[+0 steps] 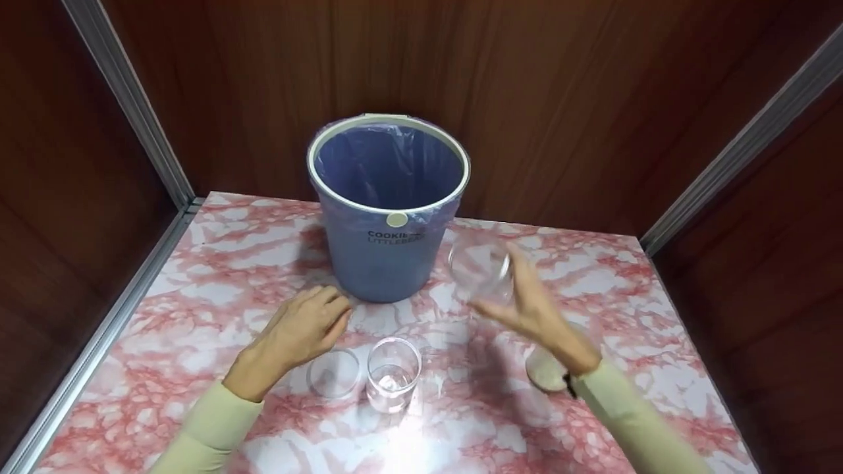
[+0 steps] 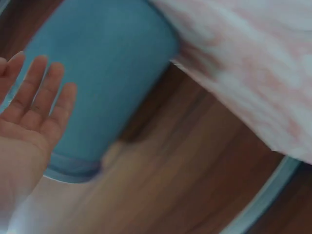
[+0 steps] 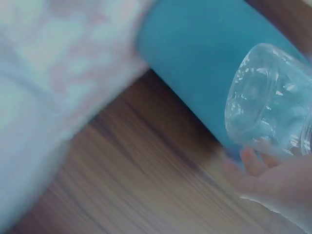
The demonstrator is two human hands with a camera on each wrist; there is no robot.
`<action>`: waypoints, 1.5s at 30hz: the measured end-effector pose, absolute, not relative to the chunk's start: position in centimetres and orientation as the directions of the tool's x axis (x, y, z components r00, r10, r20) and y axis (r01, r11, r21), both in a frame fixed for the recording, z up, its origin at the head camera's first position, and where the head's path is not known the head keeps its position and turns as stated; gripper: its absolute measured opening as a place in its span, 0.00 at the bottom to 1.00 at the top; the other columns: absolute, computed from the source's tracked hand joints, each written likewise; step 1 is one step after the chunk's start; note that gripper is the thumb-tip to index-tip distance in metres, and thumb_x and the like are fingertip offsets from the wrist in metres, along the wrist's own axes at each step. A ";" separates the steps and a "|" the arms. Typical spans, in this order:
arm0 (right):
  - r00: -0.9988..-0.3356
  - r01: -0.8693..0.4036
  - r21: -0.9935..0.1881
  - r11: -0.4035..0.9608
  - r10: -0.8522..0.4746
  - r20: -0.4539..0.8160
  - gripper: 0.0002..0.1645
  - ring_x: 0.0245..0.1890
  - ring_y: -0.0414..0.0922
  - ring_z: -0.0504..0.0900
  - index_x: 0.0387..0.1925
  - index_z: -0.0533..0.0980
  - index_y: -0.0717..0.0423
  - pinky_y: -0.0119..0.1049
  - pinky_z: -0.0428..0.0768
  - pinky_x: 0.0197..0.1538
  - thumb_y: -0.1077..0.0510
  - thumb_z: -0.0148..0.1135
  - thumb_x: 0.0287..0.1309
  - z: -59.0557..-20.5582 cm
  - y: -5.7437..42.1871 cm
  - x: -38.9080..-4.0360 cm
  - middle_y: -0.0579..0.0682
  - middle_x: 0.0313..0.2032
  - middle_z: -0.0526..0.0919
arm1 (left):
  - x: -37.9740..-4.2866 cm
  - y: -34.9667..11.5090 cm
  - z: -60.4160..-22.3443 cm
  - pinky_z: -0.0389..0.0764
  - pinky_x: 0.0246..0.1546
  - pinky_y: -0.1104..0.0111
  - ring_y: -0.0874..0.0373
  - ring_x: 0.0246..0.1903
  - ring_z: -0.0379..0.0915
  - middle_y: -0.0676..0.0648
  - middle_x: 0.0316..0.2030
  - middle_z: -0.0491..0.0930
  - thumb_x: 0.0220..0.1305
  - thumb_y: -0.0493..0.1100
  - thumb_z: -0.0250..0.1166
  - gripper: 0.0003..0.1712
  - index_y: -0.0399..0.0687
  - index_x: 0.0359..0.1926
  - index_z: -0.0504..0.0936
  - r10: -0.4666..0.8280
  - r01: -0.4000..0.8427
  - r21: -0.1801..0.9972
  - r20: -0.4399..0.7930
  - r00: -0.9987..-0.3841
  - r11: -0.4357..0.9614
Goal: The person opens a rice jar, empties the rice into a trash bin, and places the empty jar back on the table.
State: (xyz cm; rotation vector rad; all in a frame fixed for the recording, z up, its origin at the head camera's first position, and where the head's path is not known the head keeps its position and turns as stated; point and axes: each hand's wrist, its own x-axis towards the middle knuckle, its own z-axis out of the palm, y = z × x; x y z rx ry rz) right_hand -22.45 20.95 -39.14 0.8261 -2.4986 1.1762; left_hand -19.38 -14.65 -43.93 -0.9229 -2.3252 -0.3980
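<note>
My right hand (image 1: 537, 309) grips a clear jar (image 1: 479, 266) in the air, right of the blue bin; the jar is blurred by motion in the head view. In the right wrist view the jar (image 3: 265, 97) looks transparent and ridged, with my fingers beneath it. My left hand (image 1: 306, 322) hovers near the bin's lower left with nothing in it. Its fingers (image 2: 41, 87) are relaxed and slightly bent in the left wrist view. Below it, a second clear container (image 1: 393, 385) stands upright on the table, beside a clear ring-shaped piece (image 1: 334, 373).
The blue bin (image 1: 385, 260), lined with a thin bag, stands at the back of the red-and-white marbled table (image 1: 579, 276). A pale round lid-like disc (image 1: 546, 370) lies under my right wrist. Dark wooden panels (image 1: 540, 112) with metal edge strips enclose the table.
</note>
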 end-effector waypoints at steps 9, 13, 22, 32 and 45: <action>-0.842 -0.433 -0.786 0.442 -0.510 0.177 0.55 0.56 0.47 0.69 0.66 0.53 0.44 0.51 0.70 0.55 0.47 0.74 0.39 -46.2 20.7 -17.3 0.48 0.59 0.67 | -19.7 -9.8 -39.6 0.71 0.27 0.66 0.56 0.28 0.70 0.52 0.29 0.75 0.58 0.43 0.58 0.06 0.50 0.34 0.81 0.639 0.789 -0.056 0.622 -0.452 0.612; -0.825 -0.424 -0.797 0.431 -0.546 0.144 0.55 0.56 0.53 0.72 0.65 0.54 0.53 0.50 0.70 0.57 0.49 0.75 0.38 -48.5 20.1 -16.3 0.57 0.57 0.71 | -19.7 -6.5 -37.6 0.71 0.30 0.67 0.57 0.30 0.70 0.52 0.30 0.75 0.60 0.44 0.56 0.07 0.51 0.34 0.80 0.716 0.836 -0.087 0.568 -0.405 0.542; -0.797 -0.436 -0.797 0.417 -0.590 0.127 0.59 0.55 0.60 0.73 0.68 0.47 0.43 0.49 0.75 0.52 0.49 0.75 0.39 -50.6 20.0 -15.2 0.65 0.59 0.70 | -19.1 0.6 -35.0 0.73 0.34 0.68 0.59 0.30 0.71 0.53 0.31 0.75 0.63 0.47 0.52 0.09 0.53 0.33 0.77 0.844 0.900 -0.168 0.448 -0.294 0.403; -0.797 -0.343 -0.851 0.398 -0.602 0.039 0.51 0.47 0.57 0.79 0.66 0.53 0.48 0.36 0.79 0.45 0.50 0.72 0.45 -51.0 22.1 -14.4 0.65 0.56 0.70 | -19.2 6.0 -35.7 0.74 0.30 0.66 0.58 0.33 0.72 0.53 0.30 0.74 0.65 0.49 0.50 0.10 0.55 0.35 0.77 0.904 0.920 -0.185 0.330 -0.274 0.346; -0.919 -0.306 -0.783 0.541 -0.382 0.095 0.06 0.30 0.41 0.81 0.36 0.78 0.51 0.36 0.79 0.35 0.56 0.63 0.56 -47.3 30.2 -10.9 0.48 0.32 0.82 | -19.8 9.8 -36.1 0.76 0.28 0.64 0.56 0.33 0.74 0.51 0.36 0.74 0.63 0.51 0.52 0.11 0.54 0.42 0.74 0.927 0.918 -0.221 0.257 -0.272 0.331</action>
